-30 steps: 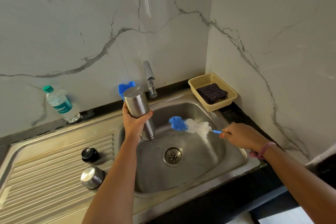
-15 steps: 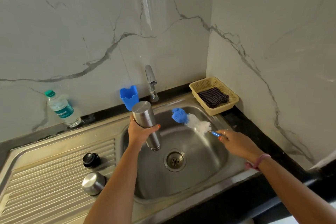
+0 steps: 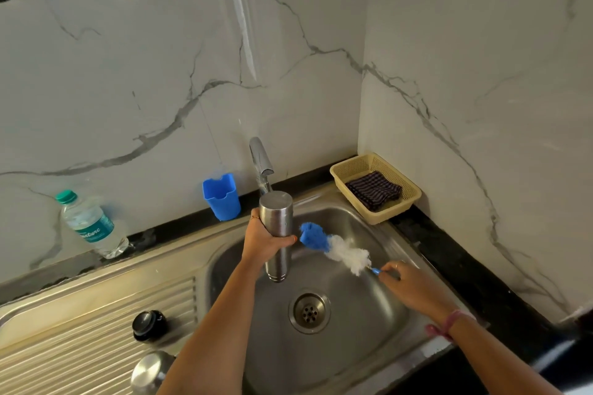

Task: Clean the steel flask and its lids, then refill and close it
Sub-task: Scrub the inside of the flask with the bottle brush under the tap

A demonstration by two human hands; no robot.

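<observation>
Flask (image 3: 278,228) hangs upside down over the sink (image 3: 359,314) — left hand (image 3: 263,242) wraps its middle. Right hand (image 3: 414,287) pinches the brush (image 3: 333,247) handle. Best to tip the mouth up, then push the brush in slowly.

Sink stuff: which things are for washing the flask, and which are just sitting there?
For the job: steel flask, bottle brush, black inner lid, steel cap, tap, sink.

Just lying about: plastic water bottle, blue holder, yellow basket, checked cloth.
</observation>
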